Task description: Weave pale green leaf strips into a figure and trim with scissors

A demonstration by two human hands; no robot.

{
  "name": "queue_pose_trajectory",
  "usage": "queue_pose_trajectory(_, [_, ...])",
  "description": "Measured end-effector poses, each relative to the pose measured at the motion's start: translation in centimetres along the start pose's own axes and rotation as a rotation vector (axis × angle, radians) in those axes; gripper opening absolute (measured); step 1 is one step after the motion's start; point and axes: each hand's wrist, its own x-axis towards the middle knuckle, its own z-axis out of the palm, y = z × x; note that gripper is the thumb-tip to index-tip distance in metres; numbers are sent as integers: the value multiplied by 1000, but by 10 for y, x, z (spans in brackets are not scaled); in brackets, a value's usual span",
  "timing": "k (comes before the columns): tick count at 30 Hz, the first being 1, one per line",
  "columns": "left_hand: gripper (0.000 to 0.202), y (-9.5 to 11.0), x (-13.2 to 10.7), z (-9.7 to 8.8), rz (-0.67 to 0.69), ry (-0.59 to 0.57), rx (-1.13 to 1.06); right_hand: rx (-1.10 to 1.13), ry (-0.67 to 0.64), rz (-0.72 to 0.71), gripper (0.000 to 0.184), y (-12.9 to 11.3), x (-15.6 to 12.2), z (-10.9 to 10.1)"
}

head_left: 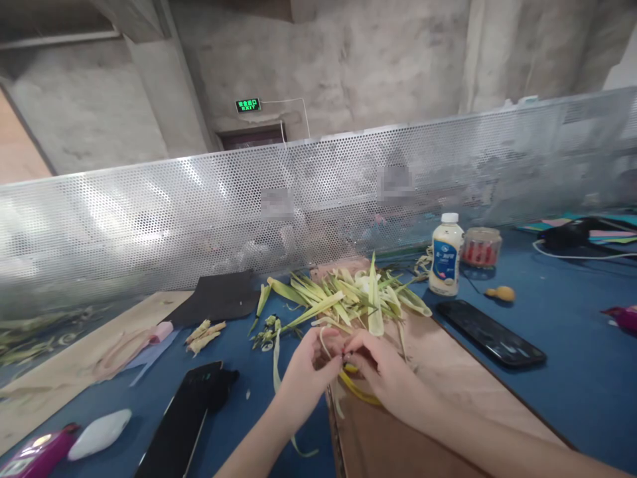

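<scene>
Over the near end of the cardboard, my left hand (pixel 311 372) and my right hand (pixel 385 375) meet, thumbs and fingers pinched together. A thin pale husk strip (pixel 325 345) curves up out of my left fingers. Below the fingertips a yellow loop or band (pixel 359 393) runs under my right hand, which pinches at its top end. The exact point of the grip is small and partly hidden by the fingers. Just beyond the hands lies a heap of pale green leaves, which look like corn husks (pixel 343 299). Loose strips (pixel 277 365) hang near my left wrist.
A cardboard sheet (pixel 462 392) lies on the blue table (pixel 259 411). To the right are a phone (pixel 490 332), a white bottle (pixel 446 255) and a jar (pixel 482 247). On the left are another dark phone (pixel 182 418) and a white mouse-like object (pixel 99 435). A perforated metal screen (pixel 209 212) stands behind.
</scene>
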Motion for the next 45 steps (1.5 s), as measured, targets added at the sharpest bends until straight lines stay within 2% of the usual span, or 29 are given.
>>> queue_pose_trajectory(7, [26,-3,0,-2,18,-35,50,-42,-31,19,7,1,0,1])
queue_pose_trajectory(15, [28,-3,2,-3,-83,-15,-36,-136,-24,-32,12,10,1,4])
queue_pose_trajectory(22, [27,-1,4,-7,-170,-64,-40,-159,-73,-119,18,16,5,3])
queue_pose_trajectory(29, [29,0,3,-6,-155,-72,-17,-133,-24,-62,17,19,5,6])
queue_pose_trajectory(32, [36,-2,2,-2,-166,-58,25,-96,-4,-46,17,19,3,8])
queue_pose_trajectory(34, [51,-2,1,-1,-158,-23,41,-70,10,-42,16,17,4,10])
queue_pose_trajectory(36, [68,-3,0,0,-115,21,47,-38,16,-37,17,15,5,12])
queue_pose_trajectory(38, [74,-2,-1,1,-65,45,66,-4,15,-25,21,12,6,14])
queue_pose_trajectory(41, [63,-2,-2,1,-28,46,124,25,14,-6,20,9,5,15])
queue_pose_trajectory(45, [18,-5,-1,0,45,19,243,8,21,-30,11,15,4,11])
